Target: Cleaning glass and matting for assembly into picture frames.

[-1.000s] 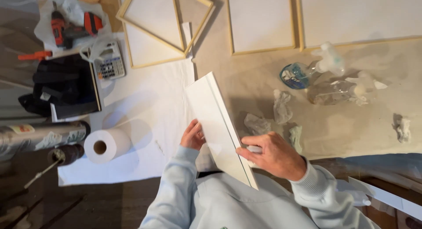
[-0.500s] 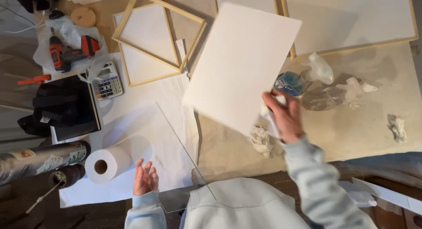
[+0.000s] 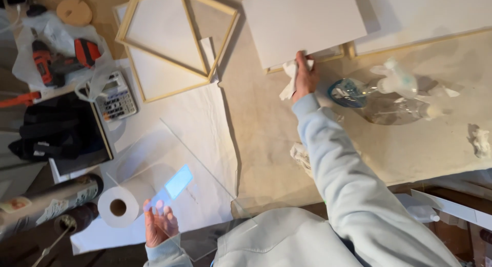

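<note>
My right hand (image 3: 306,77) reaches far across the table and grips the near edge of a white rectangular board (image 3: 302,26), with a crumpled white tissue (image 3: 288,81) pinched in the same fingers. The board lies flat over a wooden frame at the back. Near the front left, my left hand (image 3: 160,223) has its fingers spread against a clear pane (image 3: 197,159) and holds its near corner. The pane slants over white paper (image 3: 205,118) and catches a blue reflection.
Two light wooden frames (image 3: 177,41) overlap at the back left. Beside them are a calculator (image 3: 117,97), a red drill (image 3: 56,59) and a black bag (image 3: 56,129). A paper roll (image 3: 123,205) stands next to my left hand. Clear spray bottles (image 3: 389,88) lie right of my right arm.
The white board went from upright in both hands to flat at the far side, carried by my right hand alone. My left hand let go of it and dropped to the clear pane.
</note>
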